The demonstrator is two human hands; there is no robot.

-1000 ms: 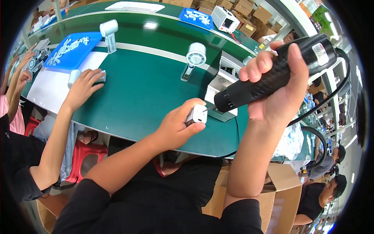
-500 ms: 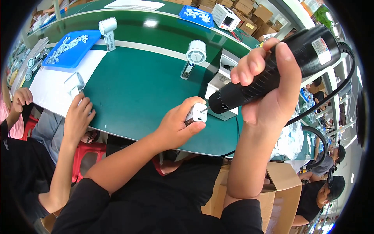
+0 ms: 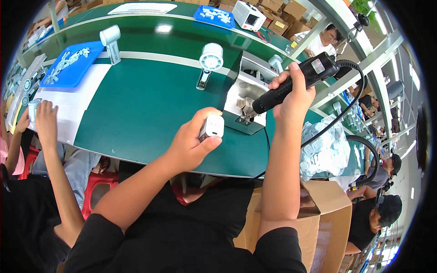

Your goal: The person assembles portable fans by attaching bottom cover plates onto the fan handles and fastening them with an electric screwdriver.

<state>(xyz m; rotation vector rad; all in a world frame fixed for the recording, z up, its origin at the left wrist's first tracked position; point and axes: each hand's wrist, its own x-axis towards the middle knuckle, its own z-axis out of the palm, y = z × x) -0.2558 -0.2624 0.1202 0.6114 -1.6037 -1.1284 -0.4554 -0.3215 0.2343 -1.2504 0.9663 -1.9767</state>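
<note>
My left hand is closed round a small white handle piece with a slot-shaped port in its upward end and a shiny side; its lower part is hidden in my palm. My right hand grips a black electric screwdriver, tilted with its nose down to the left. That nose meets the small metal outlet on the front of a grey metal screw feeder; its bit is not visible. Beyond my left hand, a pale handheld fan stands upright, its handle front uncovered.
Another fan stands beside a blue tray of small pale parts. At left, a co-worker's hand touches a fan. Bagged pale parts lie at right, above an open cardboard box. The screwdriver's cable loops down at right.
The screwdriver has moved off the handle piece, away to the screw feeder's front. My left hand keeps its hold. The co-worker's hand and fan have shifted left. The whole view has shifted slightly.
</note>
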